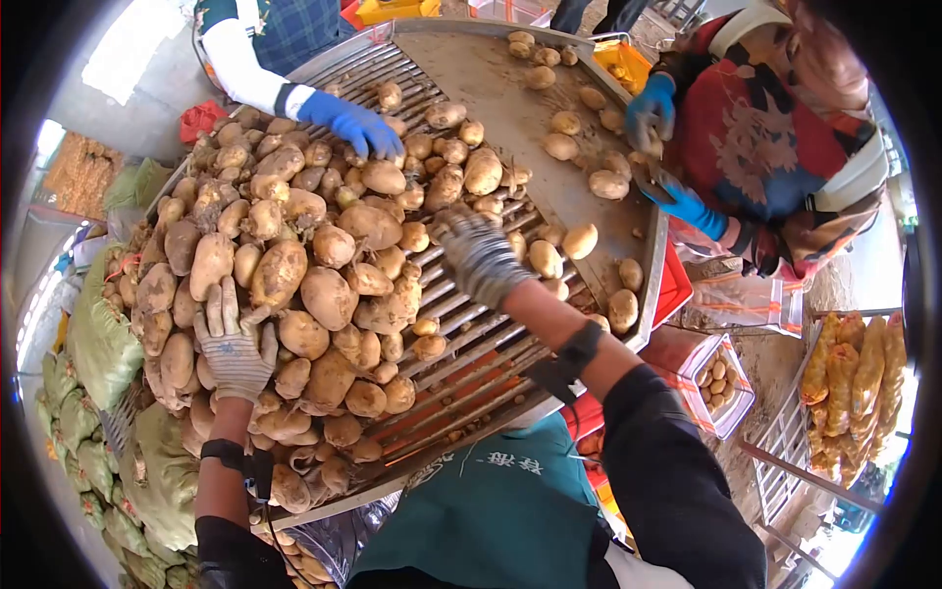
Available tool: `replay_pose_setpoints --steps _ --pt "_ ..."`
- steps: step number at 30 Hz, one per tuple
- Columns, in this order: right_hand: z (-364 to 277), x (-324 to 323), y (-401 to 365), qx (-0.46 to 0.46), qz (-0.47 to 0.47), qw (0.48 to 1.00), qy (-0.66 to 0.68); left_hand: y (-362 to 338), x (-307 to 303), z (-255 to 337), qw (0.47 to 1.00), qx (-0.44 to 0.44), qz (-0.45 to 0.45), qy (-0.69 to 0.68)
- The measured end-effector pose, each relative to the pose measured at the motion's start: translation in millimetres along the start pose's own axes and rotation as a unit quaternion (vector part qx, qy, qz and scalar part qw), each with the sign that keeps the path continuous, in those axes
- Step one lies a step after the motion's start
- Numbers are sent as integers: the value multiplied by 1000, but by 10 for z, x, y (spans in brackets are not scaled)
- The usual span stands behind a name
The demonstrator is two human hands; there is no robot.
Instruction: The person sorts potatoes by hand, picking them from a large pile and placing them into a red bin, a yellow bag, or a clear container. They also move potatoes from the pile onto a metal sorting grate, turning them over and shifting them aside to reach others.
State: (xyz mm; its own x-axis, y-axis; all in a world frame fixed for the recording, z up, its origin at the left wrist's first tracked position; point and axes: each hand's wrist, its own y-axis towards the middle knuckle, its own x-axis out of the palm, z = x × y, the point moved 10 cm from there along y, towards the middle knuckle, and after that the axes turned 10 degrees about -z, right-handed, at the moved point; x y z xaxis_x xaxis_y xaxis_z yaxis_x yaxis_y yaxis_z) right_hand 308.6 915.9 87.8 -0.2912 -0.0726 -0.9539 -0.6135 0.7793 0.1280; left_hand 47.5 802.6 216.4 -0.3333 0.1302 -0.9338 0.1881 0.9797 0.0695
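Observation:
Potatoes (329, 297) lie in a large soil-dusted heap on a slatted metal sorting table (461, 339). My left hand (235, 355), in a striped grey work glove, rests on the front left of the heap with its fingers spread and holds nothing. My right hand (481, 257), gloved the same way, reaches palm down over the slats at the heap's right edge. Its fingers stretch toward the potatoes there, and its palm side is hidden. Beside its fingertips lies a large potato (444, 187); a pale potato (546, 259) sits just right of the hand.
A co-worker's blue-gloved hand (355, 123) touches the heap's far side. Another person's gloved hand (652, 110) is at the right rim, near scattered potatoes on the flat metal plate (471, 64). Green sacks (162, 471) stand left; a crate of potatoes (719, 385) stands right.

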Motion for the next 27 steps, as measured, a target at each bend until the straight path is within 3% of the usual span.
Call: replay_pose_setpoints --steps 2,4,7,9,10,11,12,13,16,18,19,21,27 --pt "-115 225 257 9 -33 999 -2 -4 -2 -2 1000 -1 2 -3" --pt "-44 285 354 10 17 999 -25 -13 5 -4 1000 -1 5 -5" --pt "232 300 295 46 -110 993 22 -19 32 -30 1000 -4 2 -6" --pt "653 286 47 50 -27 998 -28 -8 22 -22 1000 -11 -4 -11" --pt "822 178 -6 81 -129 988 -21 -19 52 -43 1000 -7 0 -18" --pt "1226 516 39 158 -228 960 -45 -18 65 -53 1000 -6 0 -12" --pt "1241 60 -44 226 -159 959 -56 -23 82 -53 1000 -7 1 -7" --pt "1228 -139 3 229 -123 965 -44 -28 100 -63 1000 -11 -1 -9" --pt "1098 -303 337 168 -88 982 7 -29 116 -64 1000 -9 -4 -7" --pt "614 -352 692 -30 -91 995 -16 -24 106 -45 1000 -5 -1 13" --pt "622 -334 881 -32 -90 995 -13 -28 118 -50 1000 -6 -3 16" --pt "823 16 1185 40 -234 971 -25 -54 155 -74 1000 -15 -7 18" --pt "774 169 1214 56 -232 971 -22 -41 122 -61 1000 -8 4 15"
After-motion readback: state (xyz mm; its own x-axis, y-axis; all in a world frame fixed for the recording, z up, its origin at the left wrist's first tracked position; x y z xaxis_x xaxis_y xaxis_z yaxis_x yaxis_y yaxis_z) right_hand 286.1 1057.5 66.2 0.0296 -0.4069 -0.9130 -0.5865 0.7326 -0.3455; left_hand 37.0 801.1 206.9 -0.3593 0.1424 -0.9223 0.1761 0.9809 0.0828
